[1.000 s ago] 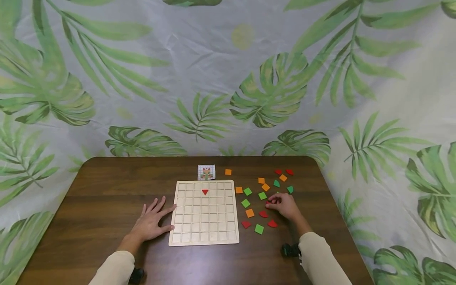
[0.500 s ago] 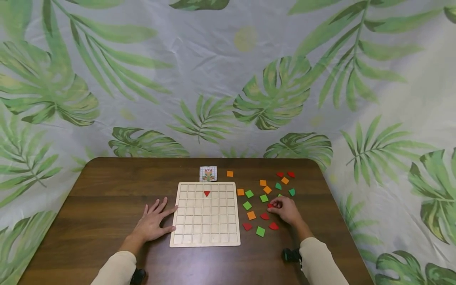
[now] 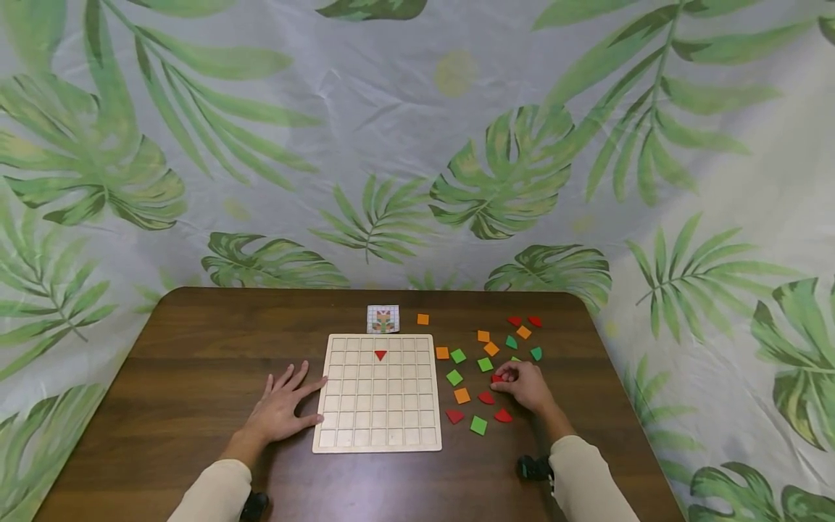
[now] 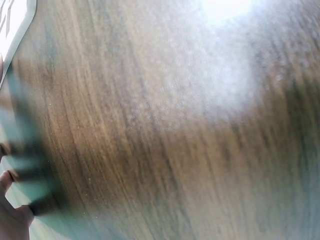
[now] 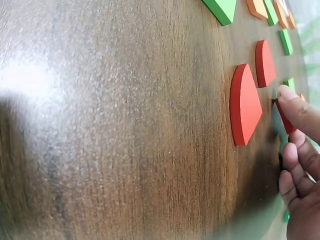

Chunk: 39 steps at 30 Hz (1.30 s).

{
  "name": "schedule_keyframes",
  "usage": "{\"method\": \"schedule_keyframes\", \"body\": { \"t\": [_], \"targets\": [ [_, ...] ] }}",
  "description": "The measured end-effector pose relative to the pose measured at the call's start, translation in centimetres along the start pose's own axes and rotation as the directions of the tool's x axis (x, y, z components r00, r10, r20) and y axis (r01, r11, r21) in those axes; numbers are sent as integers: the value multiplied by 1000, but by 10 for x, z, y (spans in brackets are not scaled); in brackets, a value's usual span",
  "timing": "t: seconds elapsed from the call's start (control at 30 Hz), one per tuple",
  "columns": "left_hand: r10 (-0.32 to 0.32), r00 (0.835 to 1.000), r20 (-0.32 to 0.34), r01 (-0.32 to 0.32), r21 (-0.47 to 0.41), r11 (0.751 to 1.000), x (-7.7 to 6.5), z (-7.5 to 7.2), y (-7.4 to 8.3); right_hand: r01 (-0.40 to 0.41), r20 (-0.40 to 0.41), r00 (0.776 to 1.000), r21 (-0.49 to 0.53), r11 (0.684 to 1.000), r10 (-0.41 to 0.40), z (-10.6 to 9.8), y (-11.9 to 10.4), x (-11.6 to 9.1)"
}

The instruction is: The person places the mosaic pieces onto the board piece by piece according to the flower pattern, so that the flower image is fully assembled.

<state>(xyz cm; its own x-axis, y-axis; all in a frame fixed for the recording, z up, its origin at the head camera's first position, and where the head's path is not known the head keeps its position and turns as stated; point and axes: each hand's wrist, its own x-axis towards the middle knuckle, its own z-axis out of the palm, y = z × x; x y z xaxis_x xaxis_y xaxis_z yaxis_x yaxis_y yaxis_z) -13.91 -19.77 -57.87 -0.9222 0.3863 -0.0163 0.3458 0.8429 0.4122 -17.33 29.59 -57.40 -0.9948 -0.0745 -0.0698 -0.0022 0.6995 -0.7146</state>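
"What did your right hand [image 3: 527,386] have?"

"A red piece [image 3: 497,378], pinched between my thumb and fingers [image 5: 302,150], to the right of the board [image 3: 372,428]. Most of it was covered. Even close up at the wrist, only a narrow red strip showed, so I couldn't tell its full shape, nor whether it touched the bench [image 3: 372,486]."

"What lay around it?"

"Two rounded red pieces [image 3: 485,398] were just on the near side. A green piece [image 3: 515,359] poked out beyond my knuckles, too hidden to give its outline. Green squares [image 3: 485,365] and orange squares [image 3: 462,396] lay scattered to the left and farther off; in the right wrist view some were cut by the frame's top edge."

"And your left hand [image 3: 279,411]?"

"It gripped nothing. Its fingers were spread, thumb and index tips at the board's left edge. The left wrist view barely helped: a few fingertips and one board corner, cropped at the side, the rest mostly glare and wood grain."

"Anything on the board?"

"A red triangle [image 3: 380,354] sat in a cell near the far edge, one point towards me. Just past that edge lay a card [image 3: 383,319]; its red, orange and green figure was too small to make out."
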Motion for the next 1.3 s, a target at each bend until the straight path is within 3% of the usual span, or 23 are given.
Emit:
{"method": "schedule_keyframes", "body": {
  "t": [0.3, 0.57, 1.13, 1.3],
  "targets": [
    [26, 1000, -1, -26, -10, 1000, -1, 4, 5, 13, 30, 999, 5, 1000, -13, -4, 2, -1],
    [6, 1000, 4, -6, -8, 1000, -1, 3, 4, 45, 42, 998, -14, 999, -45, -2, -2, 3],
    [2, 1000, 15, -2, 6, 1000, 0, -6, 3, 180, 73, 981, 15, 983, -181, 9, -30, 21],
    [-6, 1000, 21, 6, 5, 1000, -1, -5, 3, 162, 76, 983, 40, 986, -164, 12, -39, 23]
  ]
}}
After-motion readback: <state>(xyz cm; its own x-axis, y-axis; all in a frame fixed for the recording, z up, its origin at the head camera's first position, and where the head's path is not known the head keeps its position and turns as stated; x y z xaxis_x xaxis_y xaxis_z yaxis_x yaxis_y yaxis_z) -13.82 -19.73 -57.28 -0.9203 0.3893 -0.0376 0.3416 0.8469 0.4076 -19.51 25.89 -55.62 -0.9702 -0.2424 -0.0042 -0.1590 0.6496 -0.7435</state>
